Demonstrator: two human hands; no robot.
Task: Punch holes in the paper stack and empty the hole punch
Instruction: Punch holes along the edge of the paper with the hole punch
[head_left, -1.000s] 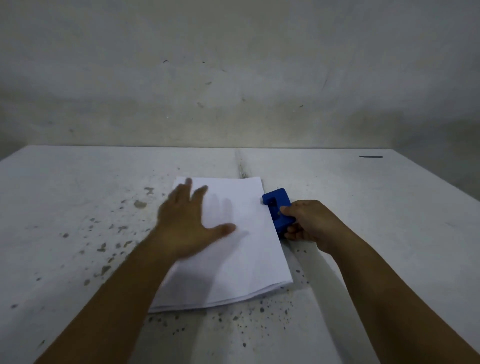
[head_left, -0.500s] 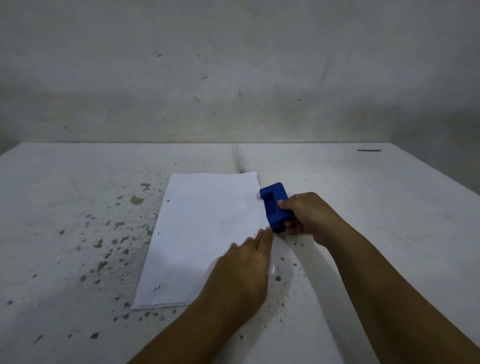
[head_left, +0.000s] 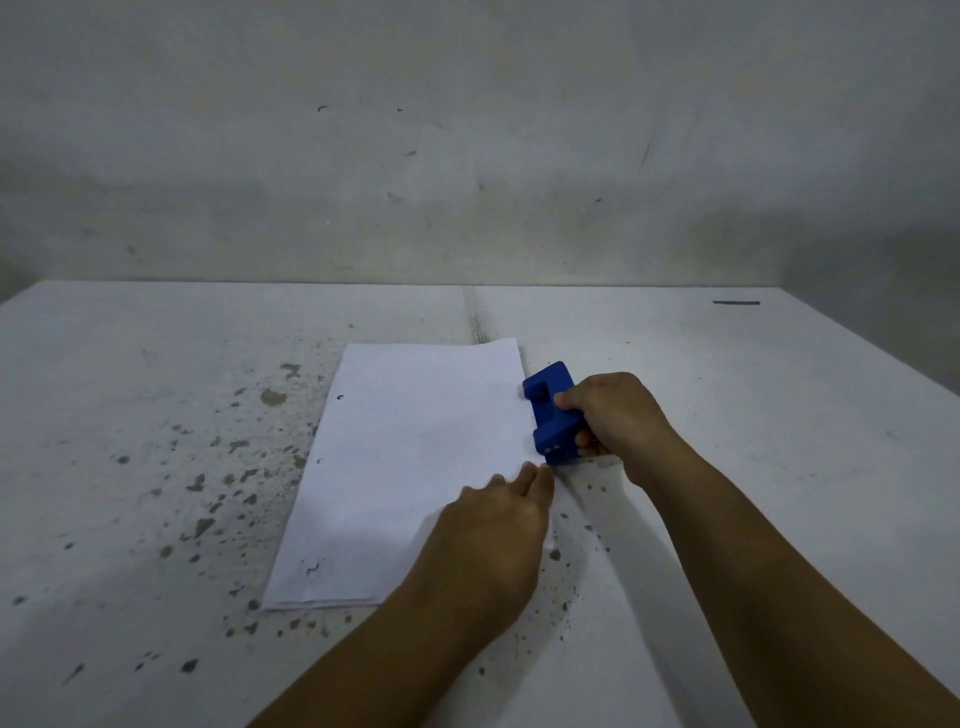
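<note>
A stack of white paper (head_left: 410, 457) lies flat in the middle of the table, with punched holes along its left edge. A blue hole punch (head_left: 551, 415) sits against the stack's right edge. My right hand (head_left: 615, 421) grips the punch from the right side. My left hand (head_left: 493, 540) rests palm down on the stack's near right corner, fingers together, fingertips close to the punch. The corner under that hand is hidden.
The white table (head_left: 156, 364) is speckled with dark chips and stains (head_left: 228, 467), mostly left of the paper and near its front edge. A short dark mark (head_left: 736, 302) lies at the far right. A grey wall (head_left: 467, 156) rises behind the table.
My left hand has moved from the middle of the stack to its near right corner, uncovering the left edge. The paper has shifted slightly. My right hand stays on the punch.
</note>
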